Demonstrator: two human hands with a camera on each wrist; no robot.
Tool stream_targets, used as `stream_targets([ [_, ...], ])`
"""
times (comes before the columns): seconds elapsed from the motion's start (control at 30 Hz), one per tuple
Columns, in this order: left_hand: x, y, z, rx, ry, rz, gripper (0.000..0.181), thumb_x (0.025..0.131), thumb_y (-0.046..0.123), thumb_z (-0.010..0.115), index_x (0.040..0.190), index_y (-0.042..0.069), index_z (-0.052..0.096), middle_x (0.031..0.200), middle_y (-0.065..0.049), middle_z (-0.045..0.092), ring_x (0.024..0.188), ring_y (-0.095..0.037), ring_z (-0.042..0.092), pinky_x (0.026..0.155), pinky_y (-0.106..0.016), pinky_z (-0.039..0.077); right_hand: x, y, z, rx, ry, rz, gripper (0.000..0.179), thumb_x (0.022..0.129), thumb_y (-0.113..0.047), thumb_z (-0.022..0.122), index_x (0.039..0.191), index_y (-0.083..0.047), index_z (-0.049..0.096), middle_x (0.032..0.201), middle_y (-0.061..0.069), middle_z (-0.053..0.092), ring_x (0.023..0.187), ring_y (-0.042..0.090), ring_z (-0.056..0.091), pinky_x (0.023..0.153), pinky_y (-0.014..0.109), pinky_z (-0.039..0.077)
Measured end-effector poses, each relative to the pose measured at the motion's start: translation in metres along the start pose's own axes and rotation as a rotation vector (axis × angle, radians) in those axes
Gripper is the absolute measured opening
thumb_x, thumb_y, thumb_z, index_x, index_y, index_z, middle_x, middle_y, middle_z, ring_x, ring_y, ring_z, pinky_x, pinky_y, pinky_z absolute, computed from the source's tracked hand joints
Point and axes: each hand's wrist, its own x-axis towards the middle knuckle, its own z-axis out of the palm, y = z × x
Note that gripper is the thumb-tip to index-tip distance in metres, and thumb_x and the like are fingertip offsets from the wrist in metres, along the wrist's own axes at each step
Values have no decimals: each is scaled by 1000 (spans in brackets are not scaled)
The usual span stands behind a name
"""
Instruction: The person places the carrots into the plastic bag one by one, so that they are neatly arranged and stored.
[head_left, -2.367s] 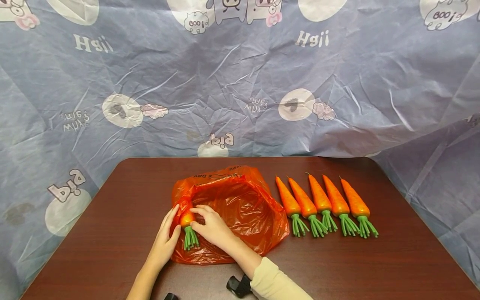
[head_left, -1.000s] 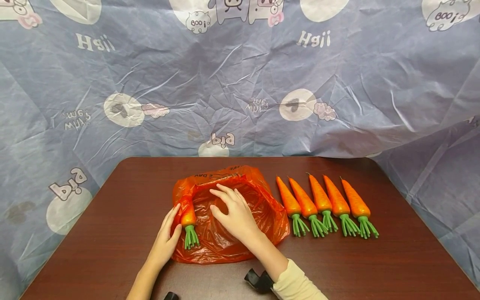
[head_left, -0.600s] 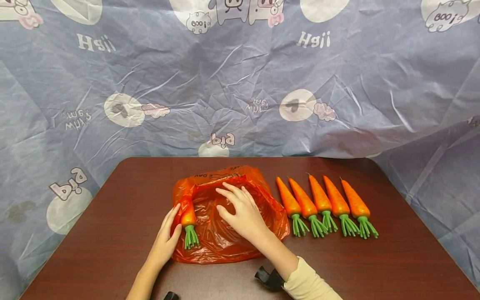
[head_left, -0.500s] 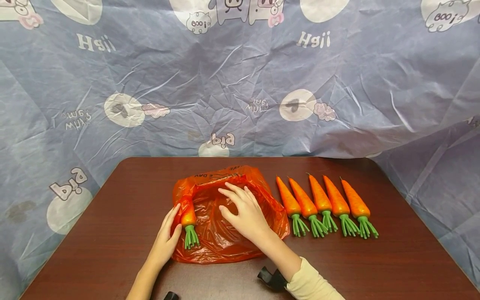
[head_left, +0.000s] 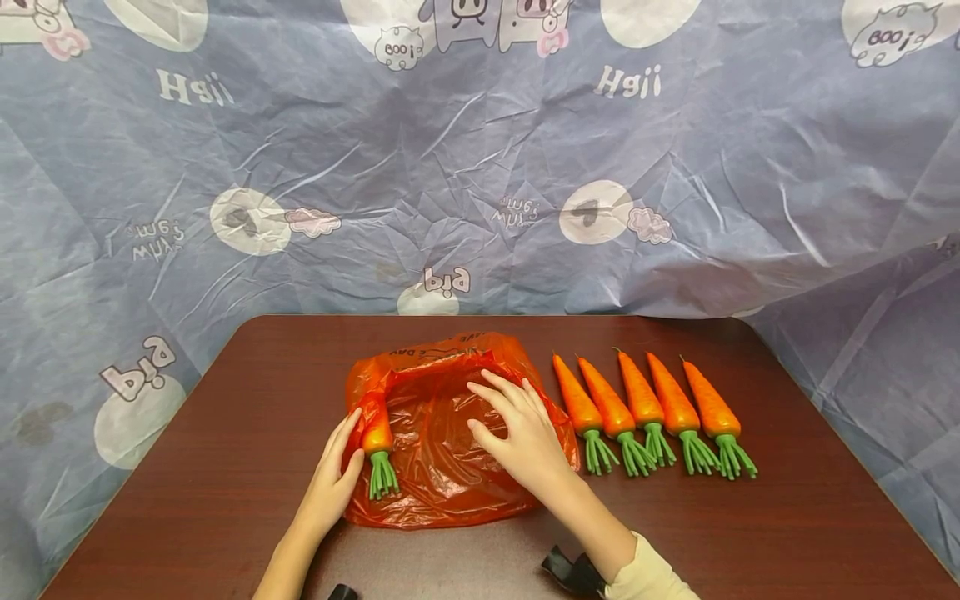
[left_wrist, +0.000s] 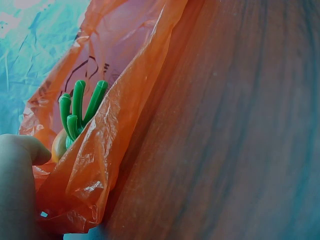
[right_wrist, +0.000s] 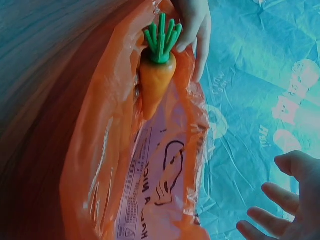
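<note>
A thin red-orange plastic bag (head_left: 450,500) lies on the table with its mouth spread wide. Inside its left side is one carrot (head_left: 377,435), green leaf stems toward the person, its tip partly under the bag's film. My left hand (head_left: 327,477) rests against the bag's left edge, fingers straight outside and thumb beside the carrot top; the left wrist view shows the thumb (left_wrist: 35,150) at the bag's rim. My right hand (head_left: 528,437) hovers over the bag's right part, fingers spread and holding nothing. In the right wrist view the carrot (right_wrist: 157,82) lies along the bag's inner wall.
Several carrots (head_left: 639,392) lie side by side right of the bag, leaves toward the person. The brown table (head_left: 787,533) ends at a blue-grey printed cloth (head_left: 480,167) behind it. Black devices (head_left: 573,573) sit at the wrists.
My right hand let go of the carrot in the bag and moved right, across the bag's mouth toward the row of carrots. The left hand stayed at the bag's left edge.
</note>
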Motion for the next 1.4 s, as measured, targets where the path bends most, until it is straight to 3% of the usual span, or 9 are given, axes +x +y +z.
stream_targets([
  [0.3,0,1,0,3,-2,2,53,91,9,51,141,14,32,143,-18,30,127,-35,27,98,-65,24,-10,11,-16,-49,63,-10,44,80,-26,68,123,-21,58,134,2,49,123,21,46,111,48,20],
  [0.67,-1,-1,0,23,7,-1,53,92,9,51,141,14,32,143,-18,31,126,-32,28,98,-64,25,-25,29,-33,-75,70,19,43,80,-29,67,122,-21,58,136,1,47,125,24,44,110,49,17],
  [0.9,-1,33,-5,18,3,-20,51,89,0,50,138,-1,33,139,-27,31,123,-39,29,98,-65,24,-34,39,-44,-101,114,11,44,79,-25,68,121,-19,58,133,3,50,121,25,47,108,50,20],
  [1.13,1,0,1,16,8,-17,55,90,5,52,141,10,32,142,-19,31,126,-34,28,99,-64,24,-43,50,-61,-134,136,56,45,79,-23,69,122,-19,58,134,3,49,122,24,45,111,48,18],
  [1.4,0,-2,1,-2,1,-7,54,91,9,52,141,14,32,143,-17,31,127,-32,28,98,-64,25,-53,64,-79,-162,194,74,47,76,-17,72,121,-17,59,132,10,49,120,31,45,110,49,17],
])
